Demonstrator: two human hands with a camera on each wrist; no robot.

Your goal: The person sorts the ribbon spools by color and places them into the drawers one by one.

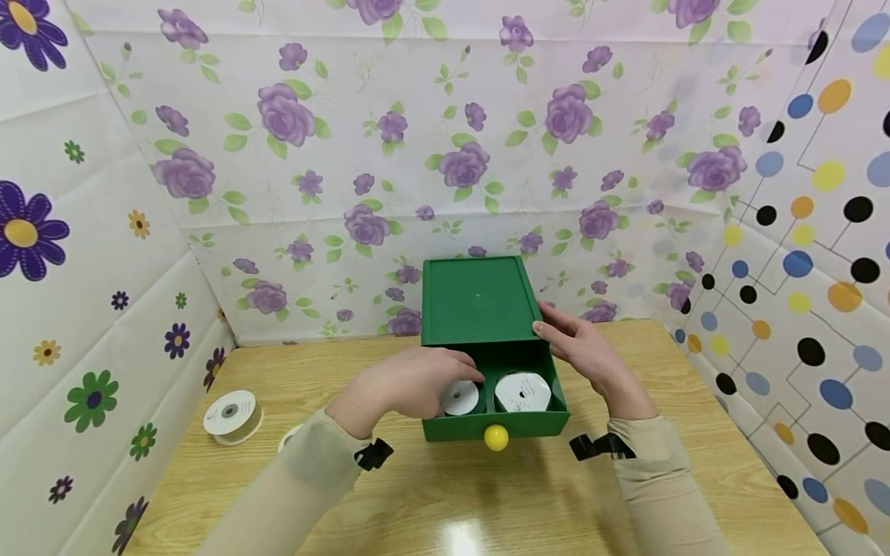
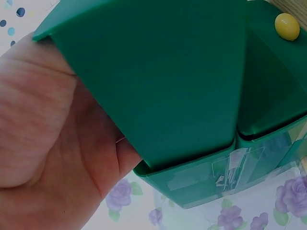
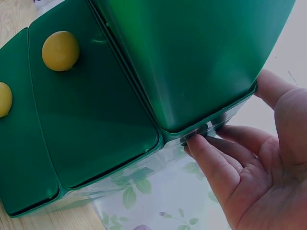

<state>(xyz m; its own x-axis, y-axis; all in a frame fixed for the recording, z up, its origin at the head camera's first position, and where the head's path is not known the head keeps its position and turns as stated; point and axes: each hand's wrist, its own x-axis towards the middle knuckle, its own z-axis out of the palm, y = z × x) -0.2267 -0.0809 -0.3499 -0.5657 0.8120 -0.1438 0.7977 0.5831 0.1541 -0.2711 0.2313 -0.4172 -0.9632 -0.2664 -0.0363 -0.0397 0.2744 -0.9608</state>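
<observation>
A green drawer cabinet [image 1: 480, 301] stands against the back of the table, its top drawer [image 1: 459, 428] pulled out by a yellow knob's [image 1: 496, 438] front. My left hand [image 1: 417, 378] reaches over the drawer's left side, fingers curled about a ribbon spool [image 1: 460, 398] with a white face and green ribbon; the thumb is mostly hidden. A second, white spool [image 1: 523, 392] lies right of the divider. My right hand [image 1: 577, 344] grips the cabinet's right edge, thumb at the top front corner. In the right wrist view, its fingertips [image 3: 197, 143] touch the cabinet's side.
On the wooden table [image 1: 389, 502], a white ribbon spool [image 1: 232, 415] lies at the left. Another spool [image 1: 287, 438] shows partly behind the left sleeve. Lower drawers with yellow knobs [image 3: 60, 51] are closed. Patterned cloths hang on three sides.
</observation>
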